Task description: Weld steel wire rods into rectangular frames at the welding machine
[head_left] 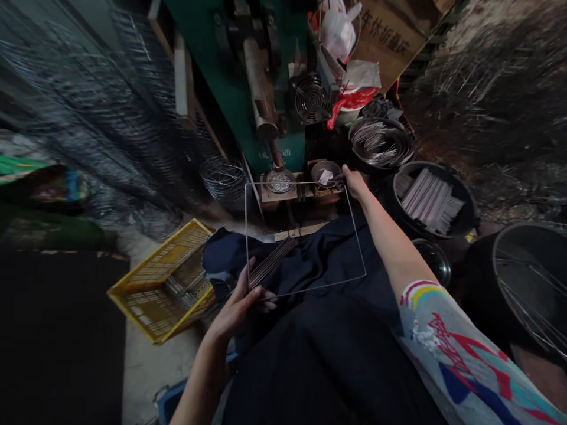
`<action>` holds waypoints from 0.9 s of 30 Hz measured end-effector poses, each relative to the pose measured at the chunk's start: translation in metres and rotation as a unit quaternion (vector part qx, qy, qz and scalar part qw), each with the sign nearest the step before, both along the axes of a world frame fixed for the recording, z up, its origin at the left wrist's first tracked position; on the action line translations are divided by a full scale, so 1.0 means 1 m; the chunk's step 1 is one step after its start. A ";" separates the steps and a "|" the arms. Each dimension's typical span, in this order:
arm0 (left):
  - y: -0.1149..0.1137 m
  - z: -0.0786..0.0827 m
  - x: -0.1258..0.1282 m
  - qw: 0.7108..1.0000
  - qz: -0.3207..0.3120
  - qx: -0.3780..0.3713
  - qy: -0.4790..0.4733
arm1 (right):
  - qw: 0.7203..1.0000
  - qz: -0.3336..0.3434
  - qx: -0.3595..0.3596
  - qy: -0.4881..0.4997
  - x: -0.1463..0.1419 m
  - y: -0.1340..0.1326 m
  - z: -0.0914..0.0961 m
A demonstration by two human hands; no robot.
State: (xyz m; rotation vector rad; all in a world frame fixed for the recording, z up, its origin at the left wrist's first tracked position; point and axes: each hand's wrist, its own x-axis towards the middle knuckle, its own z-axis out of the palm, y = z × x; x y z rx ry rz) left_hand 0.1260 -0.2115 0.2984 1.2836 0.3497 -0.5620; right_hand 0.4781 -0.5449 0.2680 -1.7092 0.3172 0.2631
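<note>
A thin rectangular wire frame (305,184) lies tilted over my lap, which is covered by a dark blue cloth (328,260). My left hand (241,304) is closed on the frame's near left corner together with a bundle of short straight wires (272,262). My right hand (354,183) reaches forward and is closed on the frame's far right corner, next to a small metal bowl (325,172). Just ahead stands a green machine (248,77) with a round die (280,180) at its base.
A yellow plastic crate (163,283) sits at the left. Black buckets hold coiled wire (381,144) and cut rods (427,198) at the right; another bucket (527,283) is at the far right. Wire mesh rolls (80,106) stack up on the left.
</note>
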 end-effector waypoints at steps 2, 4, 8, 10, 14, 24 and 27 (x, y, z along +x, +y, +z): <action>-0.001 -0.002 -0.001 1.000 0.017 -0.013 0.008 | 0.998 0.005 0.052 0.027 -0.003 -0.010 0.002; -0.002 -0.005 -0.002 0.999 0.036 -0.026 0.014 | 0.996 0.015 0.075 0.042 -0.007 -0.021 0.002; 0.000 -0.014 -0.004 0.994 0.090 -0.057 0.015 | 0.999 0.031 0.022 0.025 -0.014 -0.040 0.001; -0.002 -0.017 -0.006 0.989 0.123 -0.078 0.020 | 0.999 0.036 -0.015 0.003 -0.017 -0.046 0.002; -0.015 -0.020 -0.005 0.981 0.142 -0.124 0.040 | 0.996 0.042 -0.059 -0.042 -0.027 -0.060 0.011; -0.034 -0.003 0.003 0.988 0.096 -0.121 -0.008 | 0.930 0.144 -0.240 -0.241 -0.116 -0.093 0.100; -0.035 0.004 0.007 0.990 0.090 -0.108 -0.014 | 0.884 0.196 -0.306 -0.295 -0.161 -0.071 0.116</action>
